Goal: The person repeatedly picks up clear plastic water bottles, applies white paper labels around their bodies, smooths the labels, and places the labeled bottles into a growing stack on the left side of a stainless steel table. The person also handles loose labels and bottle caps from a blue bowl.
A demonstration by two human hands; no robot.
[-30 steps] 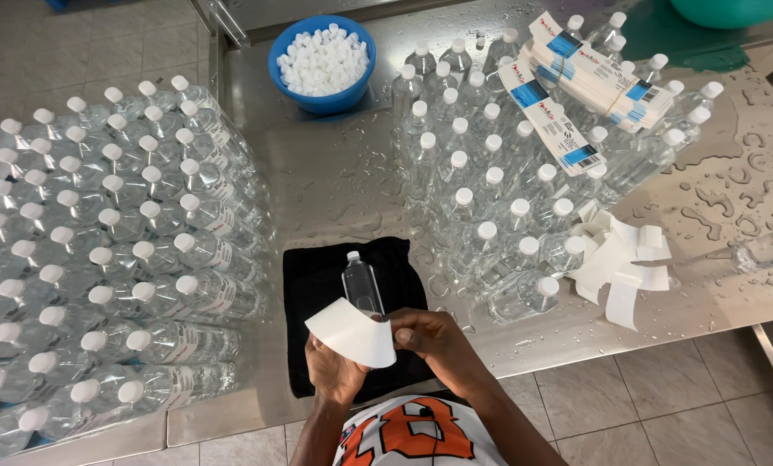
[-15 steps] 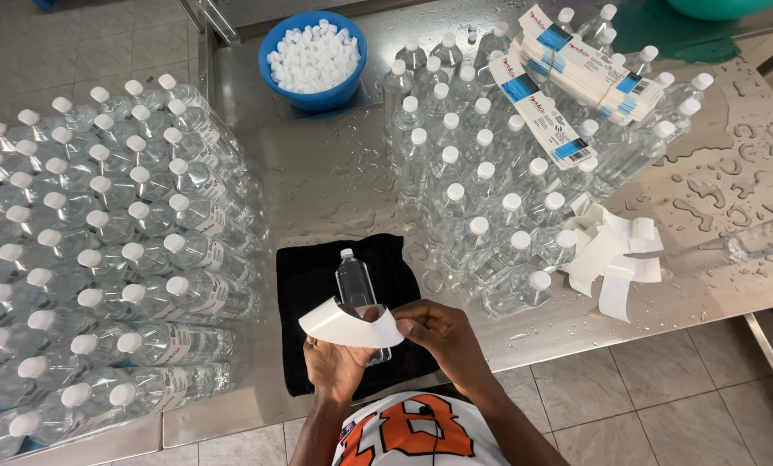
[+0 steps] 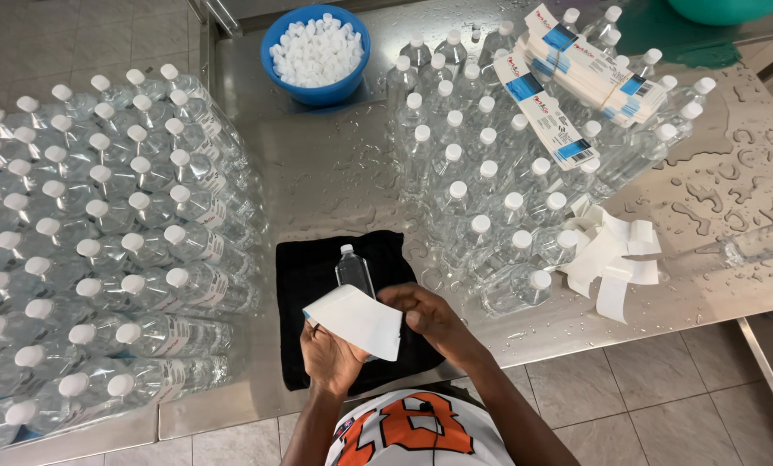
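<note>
Since a second ago both hands have shifted the white label sheet [image 3: 355, 320] lower and tilted it, so more of the small clear bottle [image 3: 354, 269] shows above it. Left hand [image 3: 330, 358] grasps the sheet's lower left edge from beneath; right hand [image 3: 430, 317] pinches its right edge, fingers curled closed on the paper. Just behind the sheet, at 12 o'clock, the bottle lies on a black cloth [image 3: 309, 276] spread on the wet steel tabletop [image 3: 335, 173]. At 9 o'clock lies a big stack of capped bottles [image 3: 102, 242] on their sides. At 1 o'clock a cluster of upright bottles [image 3: 490, 173] carries bundled label strips [image 3: 576, 78]. Loose white backing strips [image 3: 615, 259] lie at 3 o'clock. A blue bowl of white caps [image 3: 316, 53] sits at 12 o'clock, far back
</note>
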